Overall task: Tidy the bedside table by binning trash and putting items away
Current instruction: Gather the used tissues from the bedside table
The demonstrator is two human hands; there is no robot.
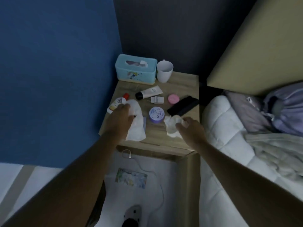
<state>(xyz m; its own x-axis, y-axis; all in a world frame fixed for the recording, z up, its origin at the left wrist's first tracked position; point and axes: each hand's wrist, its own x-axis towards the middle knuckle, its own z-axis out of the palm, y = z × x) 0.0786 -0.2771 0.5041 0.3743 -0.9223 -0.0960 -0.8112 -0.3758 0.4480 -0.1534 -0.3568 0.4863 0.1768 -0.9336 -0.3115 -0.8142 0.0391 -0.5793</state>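
A: Hands?
B: Right hand [191, 126] has its fingers clamped on a crumpled tissue [172, 126] at the bedside table's [180, 82] front edge. Left hand [122, 114] lies on a flatter tissue [136, 126], fingers loosely curled on it; can't tell if it's pinched yet.

A: Tip for the step?
B: Bunch the flat tissue into the palm before lifting, so it doesn't drag the small bottle [116, 103] beside the fingertips.

A: Counts?
B: Two loose tissues. One tissue box [136, 69], one mug [164, 71] behind the fingers. One tube [150, 92], one plug [157, 100], one pink tin [173, 98], one purple jar [157, 114] between the hands, one black case [182, 107]. Red-capped thing beyond the left fingers, unclear. No bin visible.
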